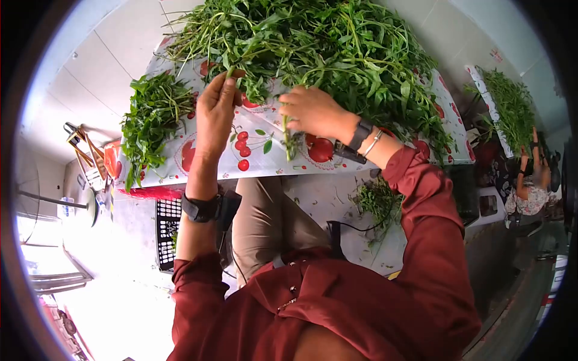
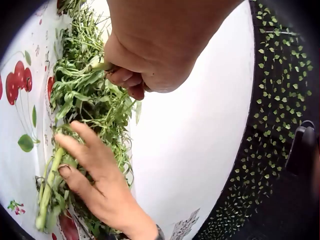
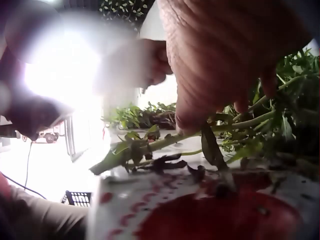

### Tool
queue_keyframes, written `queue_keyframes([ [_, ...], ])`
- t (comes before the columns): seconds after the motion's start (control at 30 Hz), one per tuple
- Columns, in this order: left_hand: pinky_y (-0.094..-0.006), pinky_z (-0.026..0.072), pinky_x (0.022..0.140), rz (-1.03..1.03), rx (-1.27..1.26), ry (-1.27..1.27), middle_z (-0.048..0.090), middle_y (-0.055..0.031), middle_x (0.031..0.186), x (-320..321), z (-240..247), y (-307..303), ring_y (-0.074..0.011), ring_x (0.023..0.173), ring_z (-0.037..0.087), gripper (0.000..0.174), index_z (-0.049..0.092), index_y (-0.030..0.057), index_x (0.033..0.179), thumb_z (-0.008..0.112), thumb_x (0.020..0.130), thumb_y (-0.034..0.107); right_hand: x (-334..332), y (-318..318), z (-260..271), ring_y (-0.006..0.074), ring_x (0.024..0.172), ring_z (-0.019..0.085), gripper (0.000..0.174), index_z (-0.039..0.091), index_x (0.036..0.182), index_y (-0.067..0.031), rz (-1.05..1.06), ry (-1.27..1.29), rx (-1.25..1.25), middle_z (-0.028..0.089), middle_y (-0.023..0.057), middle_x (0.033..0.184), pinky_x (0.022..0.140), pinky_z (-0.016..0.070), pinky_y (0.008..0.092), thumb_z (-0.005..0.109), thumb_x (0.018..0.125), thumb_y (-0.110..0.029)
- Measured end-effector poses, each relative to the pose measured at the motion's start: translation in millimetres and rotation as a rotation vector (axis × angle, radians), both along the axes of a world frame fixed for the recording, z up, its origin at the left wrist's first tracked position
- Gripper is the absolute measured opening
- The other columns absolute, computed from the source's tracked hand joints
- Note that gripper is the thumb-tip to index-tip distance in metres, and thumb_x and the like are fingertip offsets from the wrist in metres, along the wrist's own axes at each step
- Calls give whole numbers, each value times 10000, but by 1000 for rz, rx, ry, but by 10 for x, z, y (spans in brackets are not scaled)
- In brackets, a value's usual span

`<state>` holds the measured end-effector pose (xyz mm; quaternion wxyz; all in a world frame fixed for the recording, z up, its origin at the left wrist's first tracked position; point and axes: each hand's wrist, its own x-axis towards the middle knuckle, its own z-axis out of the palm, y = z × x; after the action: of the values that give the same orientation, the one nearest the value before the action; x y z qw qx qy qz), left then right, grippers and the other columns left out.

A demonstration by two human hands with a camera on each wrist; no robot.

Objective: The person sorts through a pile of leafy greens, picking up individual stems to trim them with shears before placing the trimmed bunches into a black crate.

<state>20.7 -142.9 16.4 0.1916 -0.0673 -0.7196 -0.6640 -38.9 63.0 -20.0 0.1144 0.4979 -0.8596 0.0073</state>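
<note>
My left hand [image 1: 217, 114] is raised over the table's near side, its thumb and fingers pinching a green plant stem [image 2: 102, 65]. Most of that stem is hidden behind the hand. Lower and to the right, my right hand [image 1: 318, 113] reaches over a thick leafy stalk [image 2: 46, 195] lying near the table edge. Its thumb and forefinger are spread apart, fingertips right at the stalk. In the right wrist view the stalk [image 3: 117, 157] runs under the thumb, with small dark leaves around it. Beyond both hands spreads a big heap of leafy greens [image 1: 361, 72].
A smaller pile of greens [image 1: 153, 117] lies at the left on the fruit-print tablecloth [image 1: 265, 159]. Below the table stand a black plastic crate [image 1: 167, 234] and loose greens [image 1: 376, 201] on the floor. Far right, another person [image 1: 530, 192] sits by a second table of greens [image 1: 506, 102].
</note>
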Motion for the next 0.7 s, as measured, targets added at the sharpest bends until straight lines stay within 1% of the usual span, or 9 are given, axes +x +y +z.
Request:
queue_keyframes([
  [0.03, -178, 294, 490, 7, 4, -19, 469, 47, 636, 30, 68, -62, -26, 538, 370, 255, 603, 24, 1060, 443, 940, 183, -138, 60, -45, 208, 900, 482, 227, 586, 896, -125, 21, 59, -55, 514, 25, 888, 748, 419, 343, 564, 721, -269],
  [0.07, -173, 297, 497, 14, 10, -39, 473, 48, 644, 54, 144, -128, -25, 547, 376, 254, 605, 25, 1060, 444, 940, 179, -252, 153, -94, 207, 915, 477, 224, 587, 900, -130, -36, 54, -35, 525, 25, 902, 765, 415, 344, 563, 728, -271],
  [0.2, -175, 318, 540, -9, -25, -14, 464, 51, 651, 22, 184, -169, -37, 597, 388, 255, 614, 20, 1044, 455, 937, 189, -500, 554, -114, 210, 991, 469, 266, 589, 993, -115, -172, 2, -137, 550, 0, 1001, 831, 413, 345, 560, 773, -263],
  [0.27, -179, 314, 539, -59, -53, -62, 449, 51, 632, 32, 134, -67, -43, 598, 387, 267, 620, 17, 1024, 462, 936, 214, -461, 685, -62, 228, 1072, 461, 313, 570, 1090, -107, -240, -112, -70, 542, 29, 1104, 903, 394, 354, 563, 792, -205],
  [0.37, -169, 280, 485, -199, 0, -194, 446, 48, 616, 9, -45, 76, -24, 541, 341, 322, 619, 38, 1026, 440, 944, 293, -245, 782, -44, 276, 1210, 395, 411, 501, 1206, -93, -180, -230, -267, 439, 97, 1296, 1000, 333, 365, 563, 800, -81],
  [0.4, -155, 224, 439, -239, 30, -197, 400, 68, 603, -5, -130, 131, -8, 498, 294, 346, 600, 36, 1059, 418, 947, 308, -91, 796, 37, 276, 1210, 395, 411, 501, 1206, -93, -188, -236, -264, 439, 97, 1296, 1000, 333, 365, 563, 800, -81],
  [0.47, -163, 274, 450, -300, 72, -273, 468, 37, 623, -4, -189, 161, -23, 509, 354, 337, 576, 9, 1071, 406, 946, 271, 211, 824, 180, 279, 1190, 414, 396, 509, 1189, -79, -234, -180, -405, 438, 98, 1292, 979, 357, 362, 561, 796, -69],
  [0.53, -173, 305, 460, -317, 128, -304, 513, 10, 652, -33, -248, 192, -36, 524, 394, 324, 558, -3, 1082, 397, 940, 240, 388, 974, 198, 285, 1063, 490, 333, 546, 1108, -62, -243, -73, -474, 521, 105, 1144, 911, 406, 359, 568, 777, -64],
  [0.7, -212, 404, 514, -437, 306, -374, 614, -71, 757, -75, -357, 187, -87, 584, 496, 298, 504, -18, 1106, 366, 912, 161, 765, 1454, 49, 287, 871, 552, 224, 544, 985, -2, -578, -430, -333, 548, 121, 915, 749, 442, 352, 584, 770, -54],
])
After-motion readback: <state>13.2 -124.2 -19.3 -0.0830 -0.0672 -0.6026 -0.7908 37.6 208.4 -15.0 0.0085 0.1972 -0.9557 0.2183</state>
